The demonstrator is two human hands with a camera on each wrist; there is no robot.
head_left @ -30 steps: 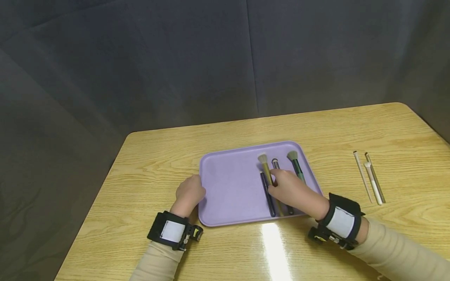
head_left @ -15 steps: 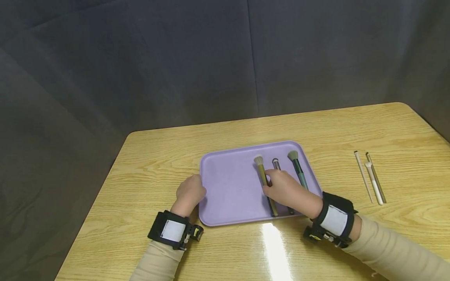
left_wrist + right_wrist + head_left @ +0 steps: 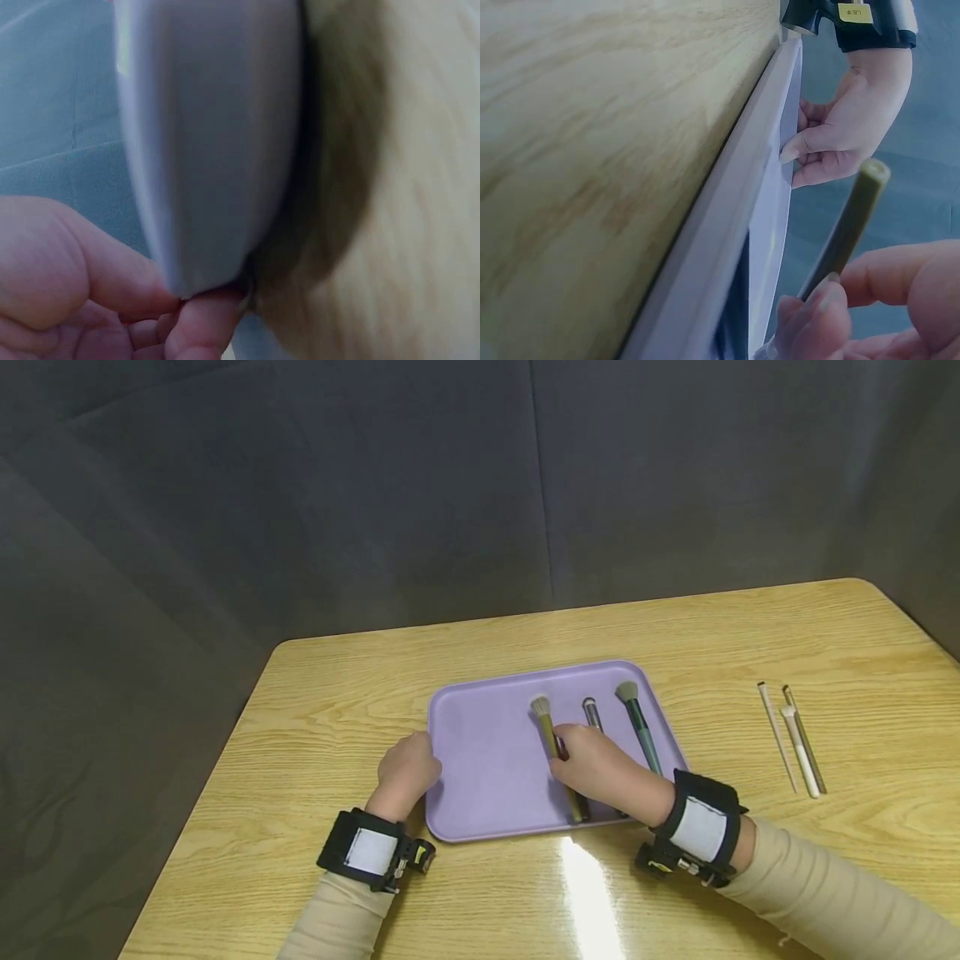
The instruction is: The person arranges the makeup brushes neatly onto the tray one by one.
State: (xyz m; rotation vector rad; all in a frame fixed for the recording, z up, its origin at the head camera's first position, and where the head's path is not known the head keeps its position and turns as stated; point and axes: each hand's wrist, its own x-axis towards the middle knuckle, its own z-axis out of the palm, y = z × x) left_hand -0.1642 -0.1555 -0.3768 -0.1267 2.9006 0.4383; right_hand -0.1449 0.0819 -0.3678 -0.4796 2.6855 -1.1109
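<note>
My right hand (image 3: 603,768) pinches a makeup brush (image 3: 547,727) with an olive handle and pale bristles over the lavender tray (image 3: 476,752). The end of its handle sticks up past the fingertips in the right wrist view. Just beside it, a dark brush (image 3: 582,807) is mostly hidden by the hand. A brush with a silver ferrule (image 3: 593,716) is partly covered too. Farther right in the tray lies a green-handled brush (image 3: 640,725) with a dense head. At the tray's left rim, my left hand (image 3: 408,770) grips the edge between thumb and finger.
On the wooden table (image 3: 337,693), right of the tray, lie a thin pale brush (image 3: 777,735), a white-handled brush (image 3: 801,753) and a thin brown brush (image 3: 805,739). A dark curtain (image 3: 412,502) hangs behind the table.
My right hand has moved left across the tray with the olive brush, past the dark brush. My left hand stays at the tray's left rim.
</note>
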